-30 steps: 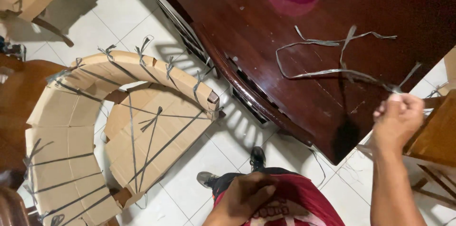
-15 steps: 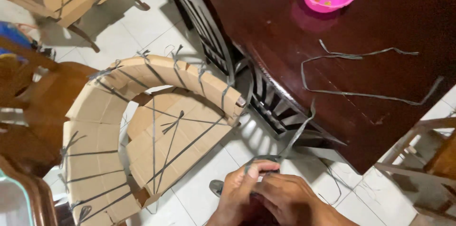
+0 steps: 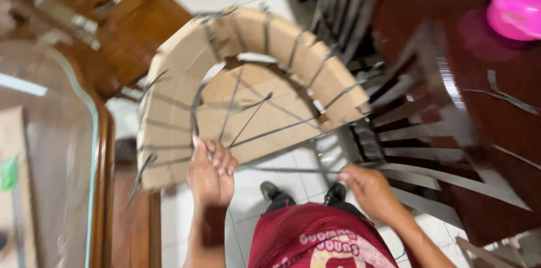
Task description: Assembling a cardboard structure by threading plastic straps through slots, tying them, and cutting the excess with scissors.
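The cardboard arch (image 3: 248,93) fills the middle of the view, a curved band of tan panels bound by thin grey strips (image 3: 265,133) that cross its flat inner face. It stands over the tiled floor (image 3: 270,178), with its open end toward 6 o'clock.

The left hand (image 3: 209,169) is at the arch's lower inner edge, about 7 o'clock from the arch's centre. Its fingers are curled shut over that edge, where several strips meet; whether it pinches a strip or only the cardboard cannot be told through the blur.

The right hand (image 3: 369,189) sits at 4 o'clock from the arch, clear of the cardboard and just below its right end. It is closed around one end of a long strip (image 3: 293,170) that runs level toward the left hand, at 9 o'clock from the right hand. The two hands are apart, with the strip stretched between them beneath the arch.

At 3 o'clock stands a dark wooden chair (image 3: 406,104) with a slatted back, pushed against a dark desk (image 3: 496,133). Loose grey strips lie on the desk, and a pink bowl (image 3: 515,6) rests at its 1 o'clock corner. At 9 o'clock a glass-topped table (image 3: 51,161) with a wooden rim takes up the left edge. The person's red shirt (image 3: 315,242) and dark shoes (image 3: 304,192) show at 6 o'clock.
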